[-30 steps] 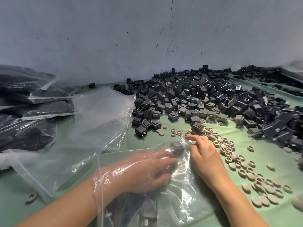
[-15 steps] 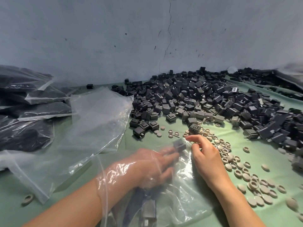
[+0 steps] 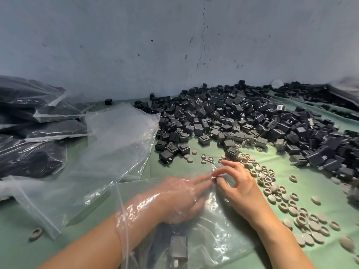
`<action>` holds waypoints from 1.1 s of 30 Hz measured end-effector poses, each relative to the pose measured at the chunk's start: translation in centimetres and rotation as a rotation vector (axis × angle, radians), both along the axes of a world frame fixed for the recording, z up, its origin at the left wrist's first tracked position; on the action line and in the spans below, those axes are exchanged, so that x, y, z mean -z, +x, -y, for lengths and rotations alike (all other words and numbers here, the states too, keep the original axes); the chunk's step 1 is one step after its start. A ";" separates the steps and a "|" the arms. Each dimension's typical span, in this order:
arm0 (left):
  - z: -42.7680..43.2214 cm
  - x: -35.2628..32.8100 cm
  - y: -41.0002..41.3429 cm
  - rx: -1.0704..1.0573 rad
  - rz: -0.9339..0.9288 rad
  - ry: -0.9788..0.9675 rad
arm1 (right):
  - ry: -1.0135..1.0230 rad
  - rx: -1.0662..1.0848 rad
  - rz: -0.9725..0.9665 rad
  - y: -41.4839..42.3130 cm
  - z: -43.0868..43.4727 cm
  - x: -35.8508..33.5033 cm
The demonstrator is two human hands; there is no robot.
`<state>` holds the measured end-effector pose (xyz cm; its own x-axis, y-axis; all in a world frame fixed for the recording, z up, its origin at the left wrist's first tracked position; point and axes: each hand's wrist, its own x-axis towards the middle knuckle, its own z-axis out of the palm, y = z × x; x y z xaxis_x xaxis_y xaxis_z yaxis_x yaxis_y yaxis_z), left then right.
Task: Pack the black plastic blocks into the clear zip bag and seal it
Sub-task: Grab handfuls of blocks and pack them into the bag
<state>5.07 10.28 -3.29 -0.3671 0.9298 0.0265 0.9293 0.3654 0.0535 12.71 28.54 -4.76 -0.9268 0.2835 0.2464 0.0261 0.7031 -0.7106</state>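
On the green table [image 3: 15,249], the bag [image 3: 223,239] should be pulled taut where it is pinched by the right hand [image 3: 239,187], at 1 o'clock of the flat-fingered left hand [image 3: 174,199] inside, so blocks [image 3: 242,117] are slid deep.

Bag [image 3: 213,235] is glossy, crinkly clear plastic; blocks [image 3: 242,121] are matt black plastic; table cover [image 3: 330,195] is smooth green.

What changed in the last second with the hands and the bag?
The black block held at the fingertips of the left hand inside the clear zip bag no longer shows there; those fingers lie straight. The right hand curled its fingers in, pinching the bag's film beside them. Unchanged: a second block low in the bag, the block pile, the grey rings.
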 end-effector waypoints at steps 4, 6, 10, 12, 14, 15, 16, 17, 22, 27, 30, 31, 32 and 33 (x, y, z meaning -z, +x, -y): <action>0.6 -0.9 0.3 -0.063 0.293 0.145 | -0.004 0.058 -0.009 -0.2 0.0 0.1; 1.4 -1.8 0.5 -0.139 0.411 0.231 | -0.001 0.127 -0.019 -0.3 0.0 0.2; 3.9 -2.5 1.1 -0.155 0.596 0.311 | 0.058 0.185 0.036 -0.5 0.0 0.3; 5.1 -3.0 1.7 -0.122 0.609 0.289 | 0.094 0.183 0.057 -0.6 0.0 0.3; 6.1 -3.8 2.1 -0.123 0.587 0.269 | 0.101 0.172 0.062 -0.6 0.0 0.3; 6.5 -4.0 2.2 -0.128 0.567 0.251 | 0.095 0.162 0.055 -0.6 0.0 0.3; 6.9 -4.4 2.2 -0.122 0.492 0.209 | 0.081 0.154 0.042 -0.6 -0.1 0.3; 7.4 -4.6 2.2 -0.121 0.371 0.153 | 0.061 0.149 0.025 -0.6 -0.1 0.3; 7.3 -3.4 2.5 -0.044 0.435 0.263 | 0.028 0.166 -0.007 -0.7 -0.2 0.5; 4.6 -2.3 3.2 -0.248 0.494 0.320 | 0.014 0.170 -0.007 -0.7 -0.3 0.8; 3.4 -2.6 3.9 -0.233 0.542 0.360 | -0.013 0.179 -0.027 -0.7 -0.3 0.7; 3.3 -2.8 4.0 -0.199 0.568 0.354 | -0.025 0.184 -0.034 -0.7 -0.4 0.7; 3.4 -2.9 3.9 -0.170 0.572 0.325 | -0.036 0.189 -0.039 -0.7 -0.4 0.6; 3.5 -2.8 3.8 -0.150 0.564 0.296 | -0.045 0.194 -0.042 -0.7 -0.4 0.6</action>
<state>8.84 6.76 -0.46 -0.5245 0.8505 0.0390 0.6695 0.3836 0.6361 12.02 28.98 -5.36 -0.8432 0.4668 0.2667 0.1276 0.6556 -0.7442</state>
